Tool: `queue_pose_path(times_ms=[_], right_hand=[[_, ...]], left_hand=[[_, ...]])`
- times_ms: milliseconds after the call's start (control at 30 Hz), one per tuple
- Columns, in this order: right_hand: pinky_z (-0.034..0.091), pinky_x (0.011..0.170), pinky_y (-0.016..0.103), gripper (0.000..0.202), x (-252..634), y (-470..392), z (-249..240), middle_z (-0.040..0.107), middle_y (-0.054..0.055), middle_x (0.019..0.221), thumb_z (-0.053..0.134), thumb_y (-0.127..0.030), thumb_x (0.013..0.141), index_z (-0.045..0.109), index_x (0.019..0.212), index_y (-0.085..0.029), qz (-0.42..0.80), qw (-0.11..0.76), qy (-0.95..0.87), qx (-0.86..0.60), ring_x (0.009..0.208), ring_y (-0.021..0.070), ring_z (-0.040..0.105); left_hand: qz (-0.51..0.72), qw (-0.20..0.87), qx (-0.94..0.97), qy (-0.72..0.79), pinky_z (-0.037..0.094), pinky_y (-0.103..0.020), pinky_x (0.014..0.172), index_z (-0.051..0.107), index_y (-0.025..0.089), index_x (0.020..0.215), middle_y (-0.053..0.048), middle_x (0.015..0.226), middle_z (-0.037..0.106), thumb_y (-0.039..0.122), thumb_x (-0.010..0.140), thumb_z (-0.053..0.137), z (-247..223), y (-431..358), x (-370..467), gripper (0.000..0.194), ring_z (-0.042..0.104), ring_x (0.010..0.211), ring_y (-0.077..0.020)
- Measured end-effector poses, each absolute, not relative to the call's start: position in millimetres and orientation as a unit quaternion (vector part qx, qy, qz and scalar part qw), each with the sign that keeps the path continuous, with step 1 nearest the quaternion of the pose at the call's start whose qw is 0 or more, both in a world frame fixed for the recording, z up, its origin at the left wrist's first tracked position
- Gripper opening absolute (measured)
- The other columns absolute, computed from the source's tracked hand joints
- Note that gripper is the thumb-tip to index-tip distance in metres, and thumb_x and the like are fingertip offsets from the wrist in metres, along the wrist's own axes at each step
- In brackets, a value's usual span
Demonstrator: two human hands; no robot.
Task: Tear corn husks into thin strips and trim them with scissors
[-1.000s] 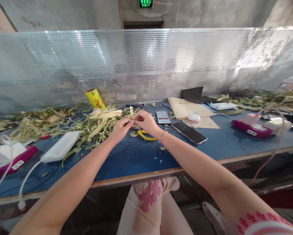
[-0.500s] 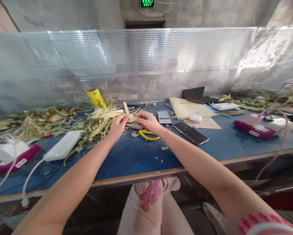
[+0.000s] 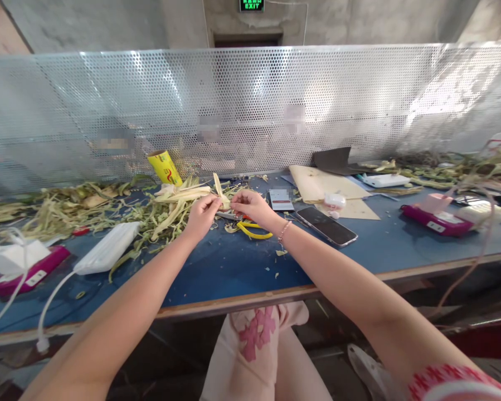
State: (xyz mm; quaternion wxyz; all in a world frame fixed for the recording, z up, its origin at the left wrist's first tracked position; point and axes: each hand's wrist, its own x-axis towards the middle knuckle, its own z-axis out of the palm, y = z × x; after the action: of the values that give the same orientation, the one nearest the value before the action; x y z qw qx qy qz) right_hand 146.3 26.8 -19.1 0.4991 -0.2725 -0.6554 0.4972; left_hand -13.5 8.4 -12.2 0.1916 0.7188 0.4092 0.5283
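My left fingers (image 3: 212, 204) and my right fingers (image 3: 237, 203) pinch closed on a folded, pale-yellow, dry leaf-like strip (image 3: 218, 185) near the frame's centre; my bare forearms (image 3: 152, 281) slant inward from the lower corners over the blue table (image 3: 233, 273).

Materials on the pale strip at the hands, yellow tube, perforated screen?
Pale strip: likely dried leaf or husk, matte; straw tone resembles the plant pile beside it.
Yellow tube: probably cardboard with a printed, slightly glossy wrap; brownish inside shows at its open end.
Perforated screen: looks like metal sheet, semi-gloss; silvery, with bright highlights and regular holes. Any coating is unclear.
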Motion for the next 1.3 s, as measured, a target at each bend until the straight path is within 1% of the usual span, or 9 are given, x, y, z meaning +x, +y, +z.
queue_pose_path(times_ms=[200, 300, 367, 467, 567, 800, 1000, 1100, 1300], right_hand=[[0.042, 0.053, 0.021, 0.026, 147, 25, -18, 0.050, -0.004, 0.075, 0.061, -0.022, 0.064, 0.054, 0.088, -0.018, 0.450, 0.532, -0.663, -0.274, 0.057, 0.0054, 0.048], [0.042, 0.058, 0.021, 0.027, 148, 26, -17, 0.053, -0.001, 0.084, 0.058, -0.028, 0.069, 0.056, 0.095, -0.019, 0.428, 0.552, -0.656, -0.285, 0.063, 0.0065, 0.049], [0.043, 0.062, 0.022, 0.026, 147, 28, -18, 0.056, 0.001, 0.085, 0.054, -0.033, 0.074, 0.058, 0.095, -0.018, 0.423, 0.549, -0.660, -0.291, 0.067, 0.0081, 0.050], [0.044, 0.069, 0.025, 0.022, 145, 31, -20, 0.060, 0.002, 0.084, 0.051, -0.032, 0.076, 0.061, 0.091, -0.018, 0.409, 0.551, -0.670, -0.283, 0.072, 0.0098, 0.052], [0.044, 0.074, 0.028, 0.017, 144, 33, -22, 0.062, 0.002, 0.085, 0.054, -0.028, 0.075, 0.062, 0.086, -0.018, 0.377, 0.568, -0.677, -0.278, 0.073, 0.0104, 0.053], [0.041, 0.069, 0.027, 0.017, 148, 27, -19, 0.057, 0.001, 0.080, 0.056, -0.034, 0.075, 0.060, 0.080, -0.018, 0.350, 0.568, -0.704, -0.243, 0.070, 0.0100, 0.048], [0.039, 0.066, 0.025, 0.025, 150, 24, -16, 0.049, -0.001, 0.072, 0.055, -0.044, 0.074, 0.053, 0.068, -0.019, 0.368, 0.524, -0.736, -0.221, 0.068, 0.0101, 0.045], [0.038, 0.069, 0.026, 0.024, 152, 23, -14, 0.047, -0.001, 0.070, 0.056, -0.039, 0.074, 0.050, 0.061, -0.019, 0.362, 0.509, -0.746, -0.231, 0.070, 0.0107, 0.045], [0.033, 0.063, 0.026, 0.020, 154, 22, -13, 0.043, -0.002, 0.065, 0.054, -0.027, 0.070, 0.044, 0.055, -0.019, 0.336, 0.498, -0.750, -0.277, 0.064, 0.0103, 0.040]], left_hand=[[0.532, 0.189, 0.719, 0.406, 0.041, -0.024, 0.062, 0.054, 0.016, 0.064, 0.000, 0.063, 0.056, 0.038, 0.076, 0.051, -10, 7, -13, 0.024, 0.052, 0.062, -0.0123], [0.513, 0.176, 0.736, 0.406, 0.041, -0.024, 0.060, 0.054, 0.017, 0.063, 0.000, 0.061, 0.056, 0.036, 0.076, 0.051, -10, 5, -11, 0.023, 0.051, 0.061, -0.0119], [0.497, 0.172, 0.748, 0.405, 0.041, -0.023, 0.060, 0.054, 0.017, 0.063, 0.001, 0.061, 0.056, 0.035, 0.075, 0.051, -10, 2, -9, 0.022, 0.050, 0.060, -0.0114], [0.480, 0.187, 0.756, 0.404, 0.042, -0.023, 0.059, 0.055, 0.017, 0.064, 0.001, 0.060, 0.056, 0.036, 0.074, 0.053, -9, -1, -5, 0.022, 0.050, 0.058, -0.0112], [0.478, 0.232, 0.749, 0.395, 0.043, -0.024, 0.057, 0.054, 0.017, 0.063, 0.001, 0.058, 0.056, 0.039, 0.072, 0.056, -8, -2, -1, 0.024, 0.051, 0.056, -0.0111], [0.491, 0.342, 0.705, 0.381, 0.045, -0.024, 0.052, 0.053, 0.017, 0.065, 0.002, 0.056, 0.055, 0.042, 0.070, 0.059, -6, -4, 2, 0.027, 0.047, 0.047, -0.0085], [0.493, 0.383, 0.690, 0.366, 0.046, -0.027, 0.055, 0.055, 0.017, 0.065, 0.002, 0.057, 0.054, 0.039, 0.069, 0.060, -10, 1, 0, 0.023, 0.051, 0.052, -0.0110], [0.499, 0.375, 0.687, 0.371, 0.047, -0.028, 0.058, 0.055, 0.018, 0.066, 0.001, 0.060, 0.055, 0.035, 0.069, 0.058, -10, 1, 0, 0.018, 0.053, 0.054, -0.0119], [0.495, 0.373, 0.689, 0.375, 0.048, -0.028, 0.062, 0.054, 0.018, 0.068, 0.001, 0.064, 0.058, 0.031, 0.069, 0.053, -13, 3, -1, 0.013, 0.056, 0.059, -0.0129]])
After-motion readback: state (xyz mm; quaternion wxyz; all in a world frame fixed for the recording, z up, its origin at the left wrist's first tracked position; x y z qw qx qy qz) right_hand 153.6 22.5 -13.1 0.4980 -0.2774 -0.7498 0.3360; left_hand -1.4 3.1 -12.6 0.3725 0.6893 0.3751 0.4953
